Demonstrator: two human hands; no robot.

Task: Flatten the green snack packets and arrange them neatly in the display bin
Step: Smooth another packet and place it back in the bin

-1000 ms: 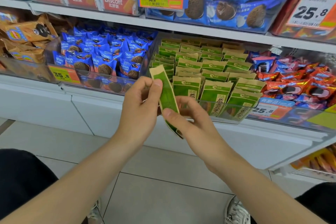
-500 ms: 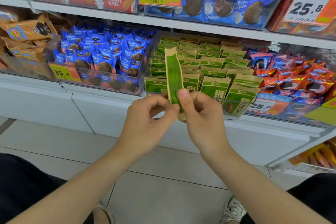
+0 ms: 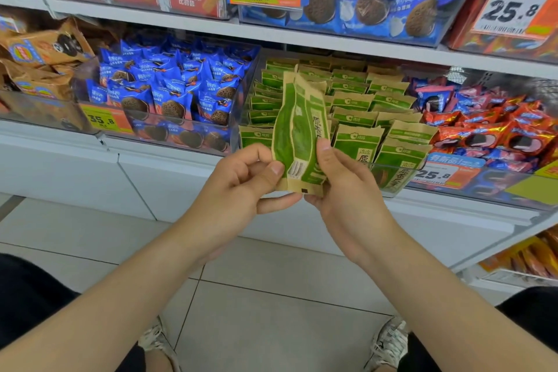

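Both hands hold a green-and-tan snack packet (image 3: 297, 133) upright in front of the shelf. My left hand (image 3: 241, 187) pinches its lower left edge between thumb and fingers. My right hand (image 3: 344, 187) grips its lower right edge, thumb on the front. A second packet seems to sit behind the first; I cannot tell for sure. Behind them the clear display bin (image 3: 389, 164) holds several rows of matching green packets (image 3: 362, 100), standing upright and leaning back.
A bin of blue cookie packets (image 3: 175, 90) stands left of the green bin, red and orange packets (image 3: 489, 127) to its right. Orange price tags (image 3: 444, 174) hang on the bin fronts. An upper shelf (image 3: 271, 30) carries boxes above. Tiled floor and my shoes lie below.
The packet went from tilted and edge-on to upright with its broad side showing. Both hands slid to its bottom edge and rose closer to the bin.
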